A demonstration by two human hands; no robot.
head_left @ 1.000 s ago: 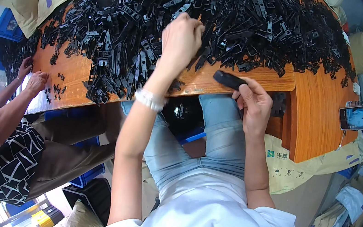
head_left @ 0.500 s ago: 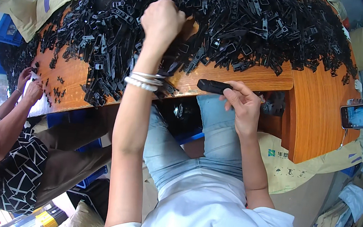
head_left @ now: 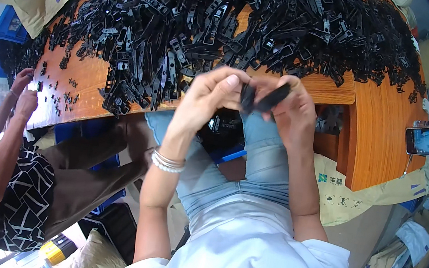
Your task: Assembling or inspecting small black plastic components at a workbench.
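Left hand (head_left: 210, 96): fingertips pinched together on the left end of a small black plastic part (head_left: 247, 98). Right hand (head_left: 293, 110): fingers curled and clamped on a longer black plastic strip (head_left: 274, 96), which slants up to the right and meets the small part between the two hands. Both pieces are held in the air just in front of the near edge of the wooden table (head_left: 336, 89), above the person's lap. A beaded bracelet (head_left: 167, 161) circles the left wrist.

Beyond the hands, a large heap of black plastic parts (head_left: 230, 21) covers most of the table's far and middle surface; a few loose pieces lie scattered toward the left end. At the far right, a phone (head_left: 425, 140) with a lit screen rests just beside the table's right edge, over tan paper sacks (head_left: 376, 190).

At the left, another person in a black-and-white patterned top has both hands (head_left: 24, 92) at the table's left end.
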